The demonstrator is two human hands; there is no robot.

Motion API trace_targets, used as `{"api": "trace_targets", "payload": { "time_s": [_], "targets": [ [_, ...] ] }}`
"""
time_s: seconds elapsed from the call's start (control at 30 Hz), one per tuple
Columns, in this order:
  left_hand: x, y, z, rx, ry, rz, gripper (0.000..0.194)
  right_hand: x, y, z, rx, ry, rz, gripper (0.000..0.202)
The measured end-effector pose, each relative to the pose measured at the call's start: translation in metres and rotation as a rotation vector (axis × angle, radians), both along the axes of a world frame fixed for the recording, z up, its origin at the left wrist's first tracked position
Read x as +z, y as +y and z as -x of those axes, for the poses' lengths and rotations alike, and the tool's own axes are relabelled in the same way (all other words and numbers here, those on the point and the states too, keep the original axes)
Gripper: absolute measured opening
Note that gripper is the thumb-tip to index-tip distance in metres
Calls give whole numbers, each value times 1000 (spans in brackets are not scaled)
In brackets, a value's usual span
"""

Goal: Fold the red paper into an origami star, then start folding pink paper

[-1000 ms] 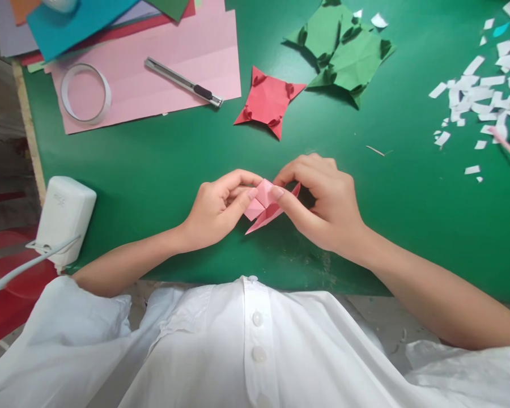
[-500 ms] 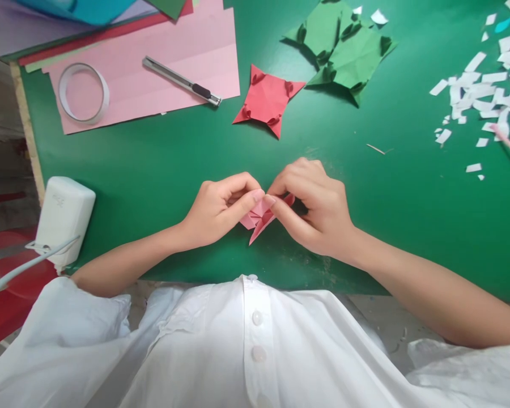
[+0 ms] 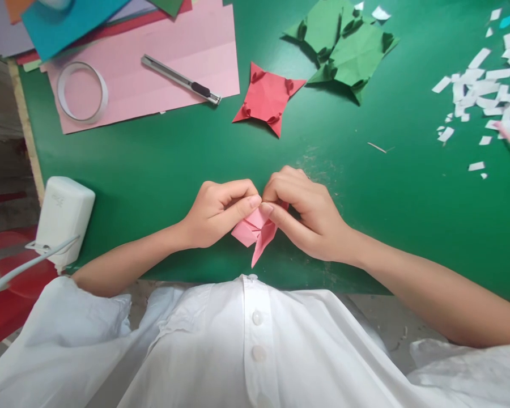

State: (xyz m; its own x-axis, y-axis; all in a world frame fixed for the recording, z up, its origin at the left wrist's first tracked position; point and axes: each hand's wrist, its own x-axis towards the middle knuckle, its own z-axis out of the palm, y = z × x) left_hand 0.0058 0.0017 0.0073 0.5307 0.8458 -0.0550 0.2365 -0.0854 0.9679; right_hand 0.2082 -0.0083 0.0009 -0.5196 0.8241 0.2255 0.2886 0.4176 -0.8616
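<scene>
A small folded pink paper (image 3: 251,229) is pinched between my two hands above the green table, one pointed flap hanging toward my shirt. My left hand (image 3: 221,212) grips its upper left edge between thumb and index finger. On the right side, my right hand (image 3: 304,212) pinches the same paper, its thumb close to my left thumb. My right fingers cover part of the paper. Beyond my hands lies a red folded paper star (image 3: 267,99), with two green folded paper pieces (image 3: 357,54) to its right.
Pink sheets (image 3: 153,85) at the upper left carry a tape roll (image 3: 83,92) and a cutter knife (image 3: 181,79). Coloured paper (image 3: 68,25) lies behind. A white charger (image 3: 66,218) with a cable sits at the left edge. White scraps (image 3: 471,90) lie at the right.
The pink paper has turned a little and come slightly toward me, showing more of its left side. My right hand has moved slightly toward me. At the upper left, the blue sheet has shifted.
</scene>
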Motion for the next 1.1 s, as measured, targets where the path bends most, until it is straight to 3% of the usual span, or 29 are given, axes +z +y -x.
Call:
{"api": "trace_targets", "payload": {
  "time_s": [0.27,0.53,0.63,0.73,0.97,1.1],
  "targets": [
    [4,9,4,-207,-67,200,33,-4,-2,-1,-27,-71,-135,22],
    [9,8,3,-227,113,253,30,-5,-4,3,-33,-110,-228,22],
    [9,7,2,-146,58,309,35,-3,-6,2,-99,-51,-122,11],
    [8,5,0,-4,-45,337,38,-1,-6,-2,-163,66,3,31],
    [-4,5,-1,227,-204,351,40,0,-1,-3,-259,-26,5,37],
    [-5,10,-1,212,-178,371,39,0,1,-1,-253,-26,77,35]
  ]
}}
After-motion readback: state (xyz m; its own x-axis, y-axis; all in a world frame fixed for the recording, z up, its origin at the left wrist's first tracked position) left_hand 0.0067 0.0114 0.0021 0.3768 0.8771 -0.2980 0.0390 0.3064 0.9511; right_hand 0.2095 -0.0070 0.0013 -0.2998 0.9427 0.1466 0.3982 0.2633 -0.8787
